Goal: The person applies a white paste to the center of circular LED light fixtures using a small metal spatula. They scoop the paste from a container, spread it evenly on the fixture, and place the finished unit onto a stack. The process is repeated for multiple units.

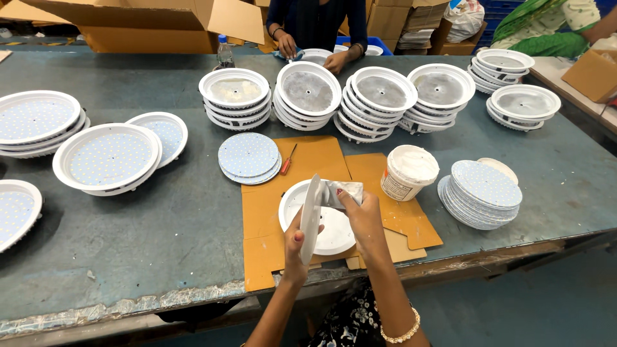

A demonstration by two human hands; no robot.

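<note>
Held upright on edge above the white housing (pixel 334 236): round disc (pixel 311 218), gripped from below by left hand (pixel 294 247); right hand (pixel 361 215) pressing cloth (pixel 339 193) against its face.

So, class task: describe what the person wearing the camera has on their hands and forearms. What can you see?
Both forearms are bare, with no sleeves in view. The right hand has a beaded, pearl-like bracelet round the wrist. The left hand wears no jewellery that shows, but its thumbnail is painted red. No gloves on either hand.
</note>
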